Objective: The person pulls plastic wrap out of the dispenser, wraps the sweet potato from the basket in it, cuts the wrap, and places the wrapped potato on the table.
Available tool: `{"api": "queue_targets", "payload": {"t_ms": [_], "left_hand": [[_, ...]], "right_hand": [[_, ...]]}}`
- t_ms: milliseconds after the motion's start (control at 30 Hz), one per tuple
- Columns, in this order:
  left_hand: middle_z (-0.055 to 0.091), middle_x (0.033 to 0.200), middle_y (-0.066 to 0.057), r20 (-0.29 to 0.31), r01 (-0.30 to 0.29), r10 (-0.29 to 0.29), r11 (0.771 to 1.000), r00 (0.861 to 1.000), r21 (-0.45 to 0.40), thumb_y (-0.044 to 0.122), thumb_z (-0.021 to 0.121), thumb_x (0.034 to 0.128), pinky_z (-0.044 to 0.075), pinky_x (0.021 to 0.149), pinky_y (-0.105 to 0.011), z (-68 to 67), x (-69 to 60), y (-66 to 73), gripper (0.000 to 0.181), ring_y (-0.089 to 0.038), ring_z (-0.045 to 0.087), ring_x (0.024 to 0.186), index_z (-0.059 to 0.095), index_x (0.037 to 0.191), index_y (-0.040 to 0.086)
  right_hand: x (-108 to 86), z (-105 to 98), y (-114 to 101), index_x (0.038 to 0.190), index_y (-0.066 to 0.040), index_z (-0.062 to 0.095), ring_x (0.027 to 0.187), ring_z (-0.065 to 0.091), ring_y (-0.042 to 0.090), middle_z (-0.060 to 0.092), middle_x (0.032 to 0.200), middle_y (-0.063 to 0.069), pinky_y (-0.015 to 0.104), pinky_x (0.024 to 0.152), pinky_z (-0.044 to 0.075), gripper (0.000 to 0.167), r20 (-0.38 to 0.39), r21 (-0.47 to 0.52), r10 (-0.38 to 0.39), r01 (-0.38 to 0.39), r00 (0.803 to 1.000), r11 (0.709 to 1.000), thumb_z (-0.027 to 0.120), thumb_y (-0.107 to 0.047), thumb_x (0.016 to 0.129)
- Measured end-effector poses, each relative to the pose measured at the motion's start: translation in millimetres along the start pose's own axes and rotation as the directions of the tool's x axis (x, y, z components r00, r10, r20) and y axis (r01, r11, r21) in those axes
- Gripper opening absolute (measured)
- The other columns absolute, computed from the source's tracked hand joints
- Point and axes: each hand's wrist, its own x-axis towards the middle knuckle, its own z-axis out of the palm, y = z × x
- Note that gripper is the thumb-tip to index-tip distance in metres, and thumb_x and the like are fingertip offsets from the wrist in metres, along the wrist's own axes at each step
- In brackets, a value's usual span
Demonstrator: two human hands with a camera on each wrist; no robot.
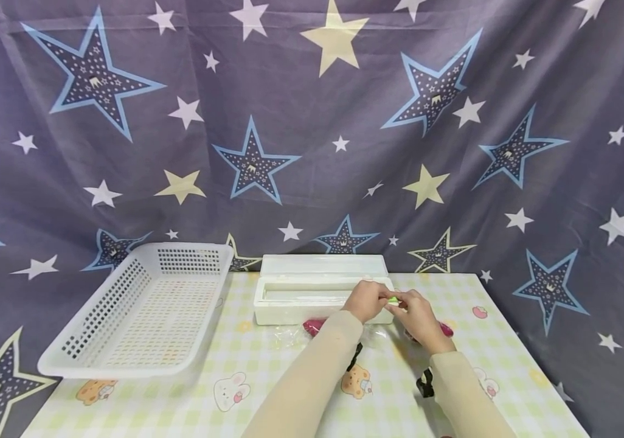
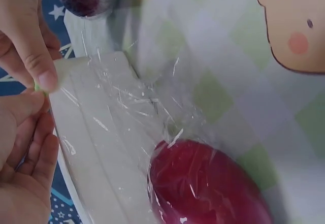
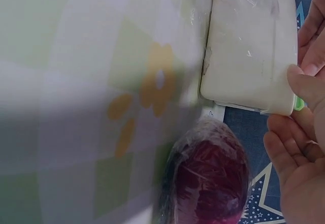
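Observation:
A long white box (image 1: 290, 311), probably a cling film dispenser, stands at the back with its lid (image 1: 323, 264) raised. Clear film (image 2: 152, 99) drapes over its front. At the right end of its top edge, a small green piece (image 3: 299, 103) shows between the fingertips. My left hand (image 1: 365, 300) pinches at it from the left, while my right hand (image 1: 420, 319) pinches it from the right, the two nearly touching. Below the box lies a red rounded thing (image 2: 205, 183) under film. A dark purple-red thing wrapped in film (image 3: 210, 178) lies beside the box's right end.
A white perforated plastic basket (image 1: 197, 356) stands on the left of the table. The checked tablecloth (image 1: 268, 389) has cartoon prints. A star-patterned curtain (image 1: 301, 97) hangs right behind the table. Dark straps (image 1: 425, 383) circle both wrists.

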Motion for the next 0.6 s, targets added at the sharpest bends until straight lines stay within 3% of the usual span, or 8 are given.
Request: {"api": "queue_targets", "payload": {"t_ms": [167,333,467,600], "left_hand": [[0.075,0.105,0.004,0.033,-0.026,0.027,0.999,0.999,-0.027,0.008,0.07,0.093,0.051,0.087,-0.018,-4.7,-4.1,-3.2,0.021,-0.011,0.069,0.096,0.078,0.112,0.015],[0.072,0.116,0.001,0.103,-0.013,0.021,0.997,0.994,-0.081,0.003,0.065,0.0911,0.049,0.095,-0.024,-11.0,-10.2,-3.8,0.035,-0.015,0.066,0.104,0.072,0.124,0.014],[0.068,0.126,-0.002,0.141,-0.03,0.047,0.993,0.989,-0.115,0.004,0.065,0.0915,0.047,0.099,-0.025,-15.9,-13.7,-5.0,0.039,-0.018,0.064,0.113,0.068,0.13,0.011],[0.067,0.127,-0.005,0.147,-0.094,0.115,0.985,0.982,-0.142,0.008,0.066,0.0938,0.047,0.098,-0.024,-23.2,-19.8,-5.2,0.04,-0.019,0.063,0.112,0.064,0.133,0.006]], "right_hand": [[-0.6,0,-2,0.121,0.001,0.071,0.084,0.062,0.027,0.06,0.092,0.012,0.043,0.074,0.055,0.036,0.007,0.018,0.004,-0.004,1.0,1.0,0.076,-0.018,0.091],[-2.2,-1,-2,0.125,0.0,0.069,0.085,0.065,0.026,0.059,0.094,0.012,0.042,0.075,0.057,0.038,0.038,0.06,0.029,-0.031,0.999,0.998,0.074,-0.02,0.093],[-3.4,-4,-2,0.135,-0.001,0.062,0.092,0.067,0.028,0.06,0.107,0.016,0.041,0.076,0.058,0.047,0.094,0.086,0.071,-0.079,0.993,0.993,0.069,-0.028,0.097],[-6.5,-9,-3,0.144,-0.001,0.05,0.1,0.066,0.033,0.059,0.125,0.023,0.045,0.079,0.057,0.057,0.128,0.107,0.105,-0.119,0.986,0.987,0.063,-0.035,0.101]]}}
